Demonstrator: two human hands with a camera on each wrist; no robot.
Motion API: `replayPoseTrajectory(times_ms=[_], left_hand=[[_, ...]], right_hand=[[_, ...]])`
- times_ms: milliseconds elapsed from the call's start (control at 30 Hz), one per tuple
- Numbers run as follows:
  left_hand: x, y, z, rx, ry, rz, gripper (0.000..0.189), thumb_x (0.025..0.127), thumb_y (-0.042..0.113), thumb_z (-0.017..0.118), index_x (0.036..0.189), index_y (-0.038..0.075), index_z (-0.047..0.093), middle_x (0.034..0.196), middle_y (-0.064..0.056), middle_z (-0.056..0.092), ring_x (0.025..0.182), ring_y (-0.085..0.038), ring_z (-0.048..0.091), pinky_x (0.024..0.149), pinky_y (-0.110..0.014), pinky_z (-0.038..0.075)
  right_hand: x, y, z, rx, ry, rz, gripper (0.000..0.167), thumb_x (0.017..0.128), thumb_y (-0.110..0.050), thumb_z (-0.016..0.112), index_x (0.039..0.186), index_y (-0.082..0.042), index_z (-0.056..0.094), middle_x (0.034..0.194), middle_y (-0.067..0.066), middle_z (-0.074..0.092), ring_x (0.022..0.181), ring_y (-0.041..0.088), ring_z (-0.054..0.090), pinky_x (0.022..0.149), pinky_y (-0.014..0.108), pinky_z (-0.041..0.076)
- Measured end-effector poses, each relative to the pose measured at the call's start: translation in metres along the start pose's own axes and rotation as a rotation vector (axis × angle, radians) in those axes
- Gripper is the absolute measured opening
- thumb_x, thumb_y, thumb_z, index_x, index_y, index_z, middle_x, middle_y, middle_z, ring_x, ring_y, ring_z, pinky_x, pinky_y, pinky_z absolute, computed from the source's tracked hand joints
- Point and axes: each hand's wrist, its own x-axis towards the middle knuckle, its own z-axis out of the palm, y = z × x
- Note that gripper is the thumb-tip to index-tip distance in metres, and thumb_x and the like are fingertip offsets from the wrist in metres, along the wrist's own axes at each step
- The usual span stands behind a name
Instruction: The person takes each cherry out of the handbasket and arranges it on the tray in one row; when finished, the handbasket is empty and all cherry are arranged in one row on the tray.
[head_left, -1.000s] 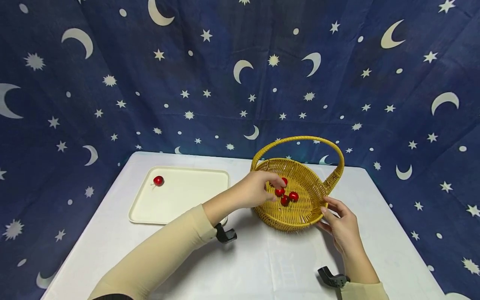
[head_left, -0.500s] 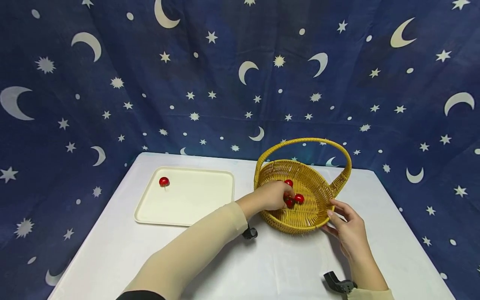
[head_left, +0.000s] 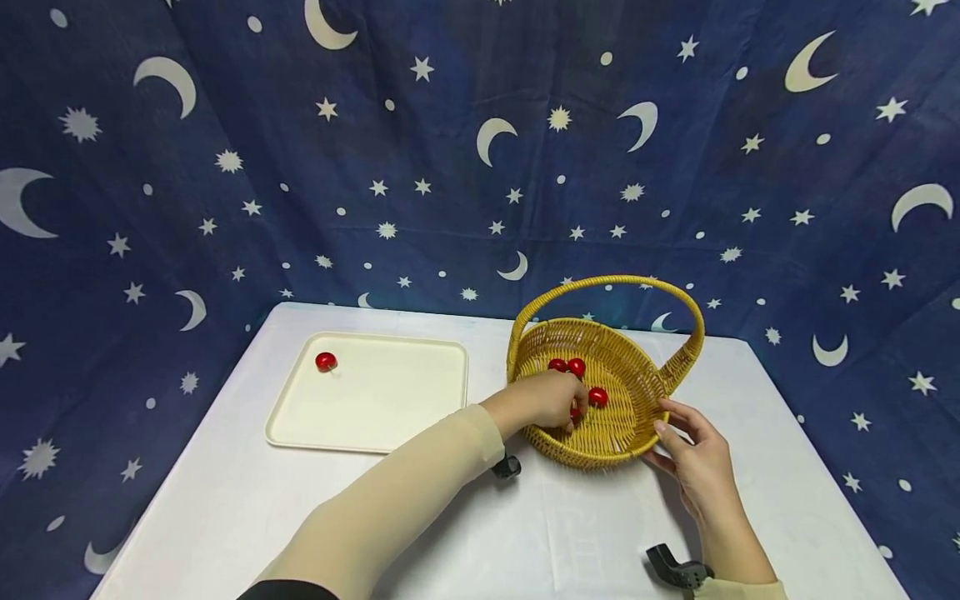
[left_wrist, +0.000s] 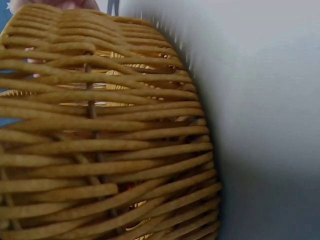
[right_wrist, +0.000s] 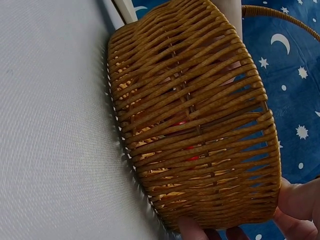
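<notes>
In the head view my left hand [head_left: 551, 398] reaches over the near-left rim into a woven yellow basket [head_left: 618, 446]. Its thumb and curled fingers pinch a red cherry [head_left: 575, 414], mostly covered by the hand. Other cherries [head_left: 597, 397] lie on the basket floor close to the fingers. My right hand [head_left: 697, 467] grips the basket's right side near the handle base. In the right wrist view, the right thumb [right_wrist: 299, 199] is at the rim and fingertips [right_wrist: 190, 230] touch the outer wall. The left wrist view shows mainly the basket's outer weave [left_wrist: 100, 125].
A cream rectangular tray [head_left: 390, 400] lies left of the basket, with one cherry [head_left: 326, 362] near its far-left corner. Above the basket rises its tall arched handle [head_left: 607, 280]. White cloth [head_left: 600, 533] covers the table, and a star-and-moon curtain [head_left: 420, 150] hangs behind.
My left hand has gone deeper into the basket and closed its fingers on a cherry. The cherry on the tray has rocked slightly. My right hand keeps its grip on the basket.
</notes>
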Motion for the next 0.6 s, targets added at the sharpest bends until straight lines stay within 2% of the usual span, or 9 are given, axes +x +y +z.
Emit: replayPoseTrajectory(times_ms=[67,133,333,433,500,600], left_hand=[[-0.001,0.001,0.001,0.002,-0.005,0.010,0.022,0.092,0.014,0.085,0.112,0.023,0.080,0.088,0.007,0.070,0.078,-0.011,0.061,0.072,-0.026,0.051],[-0.002,0.001,0.000,-0.001,0.014,0.033,0.023,0.093,0.014,0.085,0.113,0.023,0.080,0.090,0.007,0.071,0.080,-0.010,0.061,0.073,-0.025,0.051],[-0.013,0.002,-0.005,-0.046,0.098,0.140,0.033,0.093,0.017,0.086,0.125,0.021,0.078,0.114,0.007,0.076,0.104,-0.008,0.067,0.093,-0.025,0.055],[-0.031,0.001,-0.010,-0.073,0.139,0.206,0.036,0.092,0.017,0.086,0.127,0.021,0.078,0.123,0.007,0.076,0.115,-0.009,0.068,0.102,-0.025,0.054],[-0.050,-0.002,-0.015,-0.097,0.178,0.246,0.037,0.091,0.016,0.087,0.127,0.021,0.078,0.125,0.006,0.076,0.118,-0.012,0.067,0.105,-0.028,0.053],[-0.083,-0.014,-0.022,-0.159,0.248,0.270,0.036,0.089,0.013,0.088,0.123,0.022,0.079,0.122,0.007,0.075,0.115,-0.011,0.066,0.105,-0.029,0.052]], right_hand=[[0.000,0.000,0.000,-0.006,0.005,0.011,0.049,0.109,-0.010,0.061,0.157,-0.007,0.050,0.136,0.003,0.053,0.101,0.001,0.070,0.082,0.031,0.066],[0.000,0.000,-0.001,-0.012,0.012,0.019,0.049,0.109,-0.009,0.060,0.157,-0.008,0.050,0.138,0.004,0.052,0.101,0.000,0.069,0.082,0.032,0.066],[0.001,-0.002,-0.004,-0.009,0.024,0.019,0.049,0.109,-0.008,0.060,0.157,-0.008,0.050,0.136,0.003,0.053,0.101,0.001,0.070,0.081,0.031,0.066],[0.000,-0.003,-0.004,-0.001,0.018,0.016,0.049,0.109,-0.009,0.060,0.157,-0.007,0.049,0.135,0.003,0.053,0.101,0.002,0.070,0.081,0.031,0.066],[0.000,-0.002,-0.003,-0.004,0.009,0.019,0.049,0.110,-0.010,0.061,0.157,-0.007,0.049,0.137,0.005,0.053,0.101,0.002,0.070,0.083,0.032,0.066],[-0.001,-0.003,-0.002,-0.021,-0.004,0.024,0.050,0.110,-0.010,0.060,0.158,-0.008,0.049,0.142,0.009,0.050,0.102,0.002,0.069,0.085,0.033,0.066]])
